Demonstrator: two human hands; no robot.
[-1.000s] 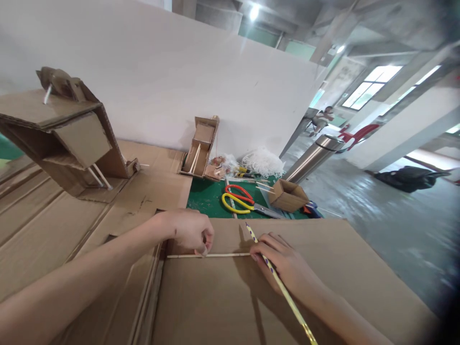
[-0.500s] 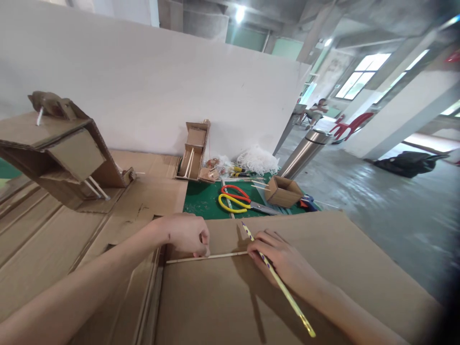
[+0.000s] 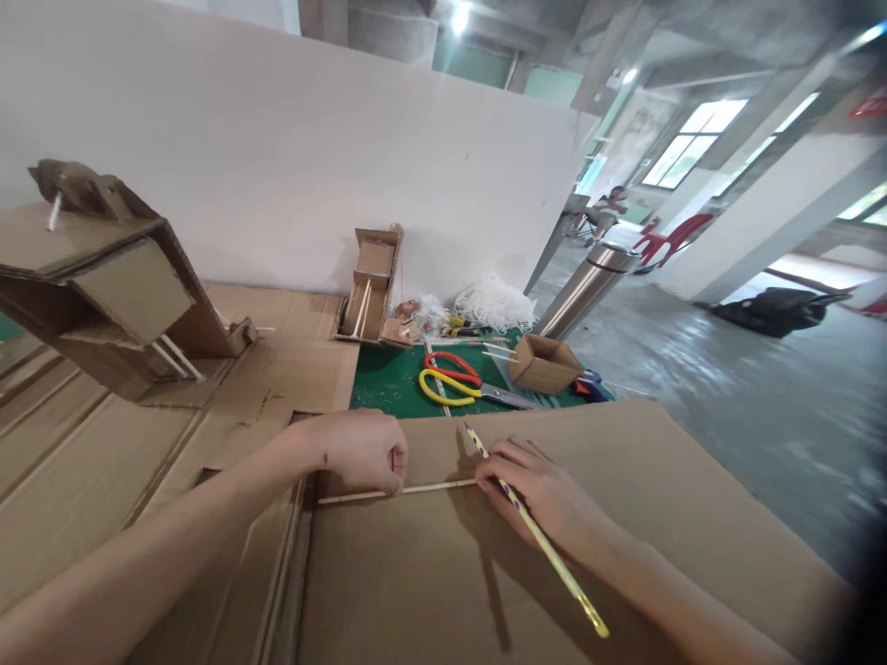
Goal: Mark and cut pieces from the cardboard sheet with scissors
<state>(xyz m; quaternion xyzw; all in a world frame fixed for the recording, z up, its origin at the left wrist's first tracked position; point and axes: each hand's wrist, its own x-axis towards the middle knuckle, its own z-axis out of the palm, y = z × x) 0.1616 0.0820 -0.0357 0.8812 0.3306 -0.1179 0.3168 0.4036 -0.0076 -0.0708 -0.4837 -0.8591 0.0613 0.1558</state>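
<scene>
A thin pale wooden stick [image 3: 440, 486] lies across a large flat cardboard sheet [image 3: 402, 573]. My left hand [image 3: 367, 450] is closed, its fingertips pressed down on the stick left of its middle. At the stick's right end, the fingertips of my right hand [image 3: 530, 485] touch it. A yellow pencil with dark spots [image 3: 554, 557] is held in that right hand, slanting across the fingers with its point up and away and its capped end toward me. The fingers of both hands partly cover the stick.
Red-and-yellow-handled scissors [image 3: 464, 383] lie on the green mat [image 3: 378, 392] beyond the sheet. Behind are a small open cardboard box [image 3: 547, 362], a steel flask [image 3: 586, 291] and white shredded strands [image 3: 493, 305]. Cardboard constructions stand at left [image 3: 139, 296] and centre [image 3: 370, 286].
The left hand's fingertips press slightly lower onto the stick. The view has shifted a little; the right hand, pencil and stick keep nearly the same places.
</scene>
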